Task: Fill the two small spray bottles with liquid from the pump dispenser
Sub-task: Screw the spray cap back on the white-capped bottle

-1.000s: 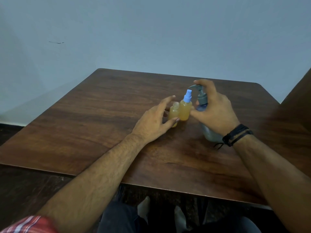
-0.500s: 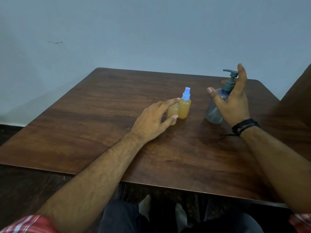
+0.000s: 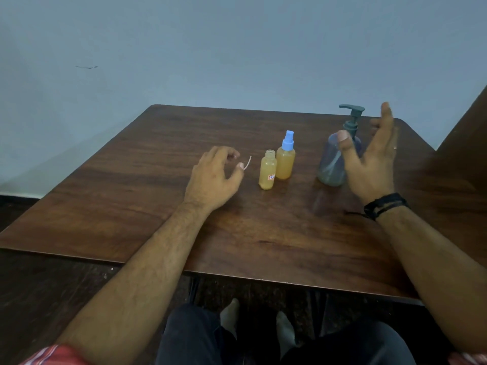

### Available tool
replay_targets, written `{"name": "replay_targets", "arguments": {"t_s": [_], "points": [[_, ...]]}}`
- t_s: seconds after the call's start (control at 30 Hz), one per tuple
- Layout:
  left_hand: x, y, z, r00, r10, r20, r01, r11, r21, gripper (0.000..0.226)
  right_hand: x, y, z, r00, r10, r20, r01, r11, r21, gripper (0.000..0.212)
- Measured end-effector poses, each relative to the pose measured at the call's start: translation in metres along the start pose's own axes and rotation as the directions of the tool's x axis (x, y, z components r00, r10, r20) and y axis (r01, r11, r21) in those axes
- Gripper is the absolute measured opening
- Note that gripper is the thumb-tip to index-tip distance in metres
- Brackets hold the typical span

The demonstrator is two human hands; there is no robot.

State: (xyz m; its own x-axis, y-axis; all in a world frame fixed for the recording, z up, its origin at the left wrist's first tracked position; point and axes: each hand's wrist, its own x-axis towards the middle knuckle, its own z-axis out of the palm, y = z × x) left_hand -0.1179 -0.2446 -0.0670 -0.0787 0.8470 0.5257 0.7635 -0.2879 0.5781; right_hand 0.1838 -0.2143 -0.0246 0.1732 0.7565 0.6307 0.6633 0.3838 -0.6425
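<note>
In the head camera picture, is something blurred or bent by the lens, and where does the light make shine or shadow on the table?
Head view: the right hand is slightly smeared by motion, while the small bottles look sharp; the wide lens bows the table edges; dim, even light gives a dull sheen on the wood near the pump dispenser and only soft shadows.
</note>
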Motion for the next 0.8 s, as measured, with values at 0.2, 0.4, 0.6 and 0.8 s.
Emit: {"name": "replay_targets", "arguments": {"t_s": [0.2,0.4,0.6,0.8], "points": [[0.004,-0.006,-0.002,0.973,-0.144,0.178,0.093,0.96,0.265,0.034,-0.049,-0.035,-0.009,0.968,-0.251,0.011,0.251,0.968,0.019,0.051],[0.002,-0.005,0.0,0.961,-0.17,0.217,0.095,0.944,0.317,0.034,-0.058,-0.054,0.025,0.914,-0.094,0.394,0.119,0.992,-0.039,0.058],[-0.003,-0.005,-0.002,0.981,-0.178,0.081,0.169,0.98,0.1,0.018,-0.056,-0.056,0.056,0.861,0.012,0.509,0.076,0.986,-0.151,0.068],[0.001,-0.003,-0.011,0.995,-0.065,-0.071,0.057,0.992,-0.113,0.017,-0.056,-0.062,0.068,0.872,0.045,0.487,0.071,0.974,-0.217,0.063]]}}
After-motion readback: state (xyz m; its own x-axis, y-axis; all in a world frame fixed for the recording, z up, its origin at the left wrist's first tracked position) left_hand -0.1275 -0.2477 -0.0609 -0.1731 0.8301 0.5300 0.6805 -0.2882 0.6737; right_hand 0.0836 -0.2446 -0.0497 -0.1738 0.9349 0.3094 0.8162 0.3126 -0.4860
